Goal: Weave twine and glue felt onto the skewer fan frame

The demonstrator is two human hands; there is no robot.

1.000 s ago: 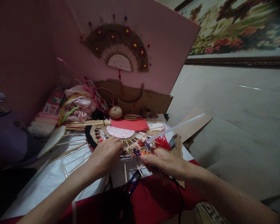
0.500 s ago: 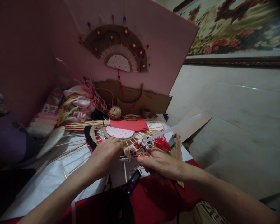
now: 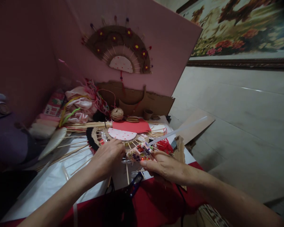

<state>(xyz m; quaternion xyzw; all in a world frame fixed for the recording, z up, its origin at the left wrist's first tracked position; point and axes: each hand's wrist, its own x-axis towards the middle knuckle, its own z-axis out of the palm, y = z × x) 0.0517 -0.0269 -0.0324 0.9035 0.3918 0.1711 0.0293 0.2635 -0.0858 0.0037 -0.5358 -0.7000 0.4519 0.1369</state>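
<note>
My right hand (image 3: 164, 165) is wrapped round a flower-patterned glue gun (image 3: 139, 151), which has a small red light lit and a long translucent glue stick (image 3: 180, 129) jutting from its back. The gun's tip points left at my left hand (image 3: 111, 156). That hand is closed, its fingertips pinched together over the front of a half-round stick fan (image 3: 94, 138); what they grip is hidden. The fan has a pink polka-dot centre (image 3: 122, 134), thin radiating sticks, a twine-covered band and a black outer edge at left.
Blue-handled scissors (image 3: 136, 184) lie at the table's front edge. Behind the fan are red paper (image 3: 132, 126), a twine ball (image 3: 117, 114) and bundled sticks (image 3: 87, 125). Pink cloth (image 3: 78, 101) heaps at left. A finished-looking fan (image 3: 115, 47) hangs on a pink board.
Both hands keep nearly the same place. The glue gun and its stick have shifted very slightly to the right, and the whole view has moved a little.
</note>
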